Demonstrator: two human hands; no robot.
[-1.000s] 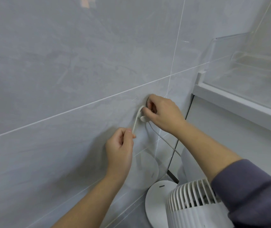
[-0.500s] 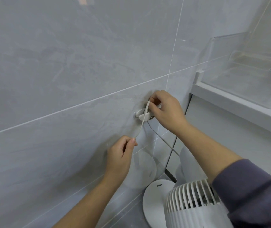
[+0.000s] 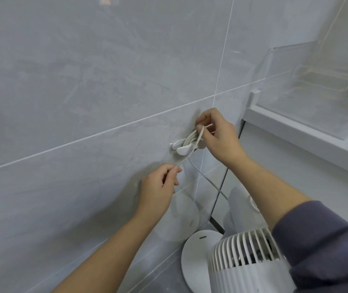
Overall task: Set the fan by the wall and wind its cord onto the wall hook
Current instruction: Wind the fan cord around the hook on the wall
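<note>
A white fan (image 3: 245, 259) with a slatted grille and a round base stands on the floor against the grey tiled wall, at the lower right. A white two-pronged hook (image 3: 182, 148) is fixed to the wall above it. Several turns of the thin white cord (image 3: 192, 138) lie across the hook. My right hand (image 3: 217, 136) pinches the cord at the top of the hook. My left hand (image 3: 160, 187), below and to the left, holds the cord's free stretch taut between thumb and finger. Another length of cord runs down from the hook toward the fan.
A white cabinet (image 3: 295, 176) stands to the right of the hook, its ledge carrying a clear plastic tray (image 3: 321, 81). The wall's glossy tiles (image 3: 84, 81) reflect the fan's base. My right sleeve covers part of the fan.
My right hand has lifted off the hook, which now shows with more cord wound on it. My left hand has dropped lower and pulled the cord tight.
</note>
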